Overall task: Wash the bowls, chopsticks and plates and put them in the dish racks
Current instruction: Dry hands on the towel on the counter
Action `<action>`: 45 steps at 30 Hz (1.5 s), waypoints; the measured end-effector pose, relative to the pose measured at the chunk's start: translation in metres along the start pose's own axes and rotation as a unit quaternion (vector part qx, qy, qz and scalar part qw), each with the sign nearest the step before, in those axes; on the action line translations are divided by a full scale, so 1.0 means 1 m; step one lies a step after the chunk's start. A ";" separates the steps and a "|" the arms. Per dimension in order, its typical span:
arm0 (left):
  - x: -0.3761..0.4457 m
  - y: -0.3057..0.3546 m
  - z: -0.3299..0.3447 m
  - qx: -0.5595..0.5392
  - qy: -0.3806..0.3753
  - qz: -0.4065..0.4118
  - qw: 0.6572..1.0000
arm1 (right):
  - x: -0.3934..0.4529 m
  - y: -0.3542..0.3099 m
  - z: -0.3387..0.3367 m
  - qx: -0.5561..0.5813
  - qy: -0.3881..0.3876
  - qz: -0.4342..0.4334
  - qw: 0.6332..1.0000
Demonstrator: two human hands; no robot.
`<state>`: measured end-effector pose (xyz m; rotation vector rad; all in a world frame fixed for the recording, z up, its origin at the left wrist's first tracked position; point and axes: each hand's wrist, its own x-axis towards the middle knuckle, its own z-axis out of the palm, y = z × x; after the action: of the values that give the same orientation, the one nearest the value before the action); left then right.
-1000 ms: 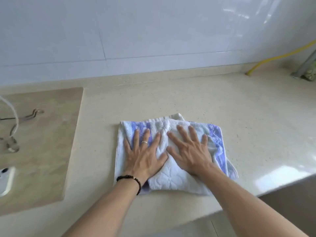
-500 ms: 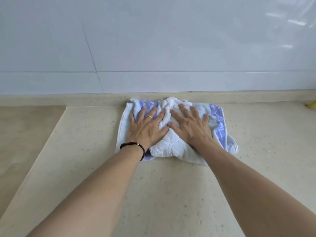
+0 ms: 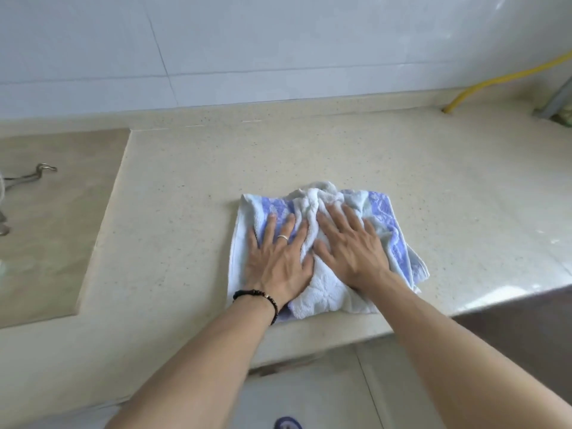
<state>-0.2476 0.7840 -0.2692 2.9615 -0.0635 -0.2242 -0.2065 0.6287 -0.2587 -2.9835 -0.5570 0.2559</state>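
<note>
On the pale counter, straight fingers (image 3: 274,226) of the left hand (image 3: 278,261) and the right hand (image 3: 351,249) press flat on the blue-and-white towel (image 3: 322,292), gripping nothing. Half a second ago the towel was bunched against the back wall; now it sits near the counter (image 3: 185,218) front edge, drawn toward the person. That reads as wiping down, probably a closing chore. No bowls, chopsticks, plates or racks are in view, so I cannot tell where they are. A wire hook (image 3: 37,173) lies far left.
</note>
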 end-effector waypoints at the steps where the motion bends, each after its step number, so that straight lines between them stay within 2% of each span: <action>1: -0.017 0.013 0.004 0.007 -0.012 0.010 1.000 | -0.023 0.005 0.003 -0.001 -0.004 0.004 1.000; 5: -0.041 0.031 0.011 0.019 -0.031 0.036 0.999 | -0.063 0.014 0.004 0.006 -0.026 0.013 1.000; 9: -0.008 0.022 0.008 0.029 -0.014 0.054 0.998 | -0.024 0.028 -0.005 0.004 -0.012 -0.013 1.000; 12: 0.048 0.019 -0.002 0.019 0.010 0.035 0.999 | 0.036 0.049 -0.013 -0.004 0.005 -0.032 0.999; 21: 0.290 -0.013 -0.032 -0.005 0.032 -0.012 0.999 | 0.272 0.104 -0.045 -0.009 0.038 -0.042 0.998; 26: 0.338 -0.016 -0.045 0.009 0.039 -0.017 0.999 | 0.318 0.114 -0.048 -0.026 0.058 -0.040 0.997; 33: 0.272 0.005 -0.034 0.006 0.049 -0.007 0.999 | 0.245 0.104 -0.037 -0.022 0.071 -0.024 0.997; 45: 0.027 0.106 0.012 0.012 0.002 0.065 0.998 | -0.042 0.102 -0.002 0.000 0.029 0.039 0.999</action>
<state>-0.2261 0.6767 -0.2661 2.9666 -0.2607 -0.2025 -0.2089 0.5183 -0.2629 -3.0053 -0.4344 0.1751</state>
